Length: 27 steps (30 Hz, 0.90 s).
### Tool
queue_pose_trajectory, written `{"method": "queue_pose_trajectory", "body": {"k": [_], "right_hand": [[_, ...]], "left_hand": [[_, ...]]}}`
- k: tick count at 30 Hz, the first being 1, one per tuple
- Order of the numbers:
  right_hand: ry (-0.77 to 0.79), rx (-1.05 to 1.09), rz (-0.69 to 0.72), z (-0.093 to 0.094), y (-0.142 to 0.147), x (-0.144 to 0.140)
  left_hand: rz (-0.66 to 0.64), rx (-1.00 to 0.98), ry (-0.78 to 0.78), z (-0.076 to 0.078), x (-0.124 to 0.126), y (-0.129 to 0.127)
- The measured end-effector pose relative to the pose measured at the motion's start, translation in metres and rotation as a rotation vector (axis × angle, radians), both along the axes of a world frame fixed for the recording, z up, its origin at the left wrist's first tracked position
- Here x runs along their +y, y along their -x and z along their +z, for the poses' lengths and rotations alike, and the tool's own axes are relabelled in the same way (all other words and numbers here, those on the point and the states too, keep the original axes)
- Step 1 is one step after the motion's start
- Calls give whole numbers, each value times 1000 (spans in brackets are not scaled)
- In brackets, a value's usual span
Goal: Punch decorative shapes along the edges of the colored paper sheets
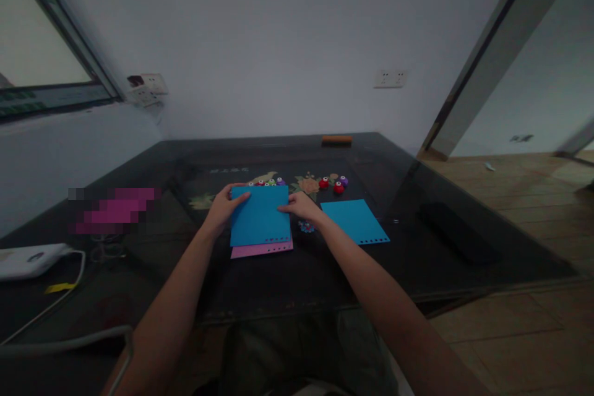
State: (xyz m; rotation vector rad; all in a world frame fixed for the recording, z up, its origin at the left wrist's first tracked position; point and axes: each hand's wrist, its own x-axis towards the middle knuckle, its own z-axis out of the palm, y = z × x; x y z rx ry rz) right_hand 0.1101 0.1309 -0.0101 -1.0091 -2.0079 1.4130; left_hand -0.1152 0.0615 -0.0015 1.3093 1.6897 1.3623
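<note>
My left hand (226, 204) grips the left edge of a blue sheet of card (260, 216) with a row of small holes along its near edge. At the right edge of that card, my right hand (301, 205) pinches it with the thumb on top. Under it a pink sheet (262, 251), also holed, shows along the near side. Another blue sheet (355, 219) lies flat to the right of my right hand. Small round beads with eye-like dots, such as a red one (338, 187), sit beyond the sheets; several are partly hidden behind the held card.
Below my right wrist lies a small blue patterned pile (306, 227). The dark table (288, 291) also bears a black case (457, 232) at right, a brown bar (336, 140) at the back, and a white device (32, 261) with a cable at left.
</note>
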Motion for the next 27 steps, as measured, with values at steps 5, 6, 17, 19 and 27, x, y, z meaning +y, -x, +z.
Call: {"method": "queue_pose_trajectory", "body": {"k": [5, 6, 17, 19, 27], "right_hand": [[26, 125, -110, -3, -4, 14], [46, 159, -130, -3, -5, 16], [123, 384, -228, 3, -17, 19], [159, 353, -183, 5, -18, 17], [193, 342, -49, 12, -20, 7]], "left_hand": [[-138, -179, 75, -5, 0, -12], [-161, -184, 94, -5, 0, -13], [-230, -176, 97, -7, -3, -23], [-233, -187, 74, -7, -3, -27], [-192, -174, 6, -9, -1, -33]]}}
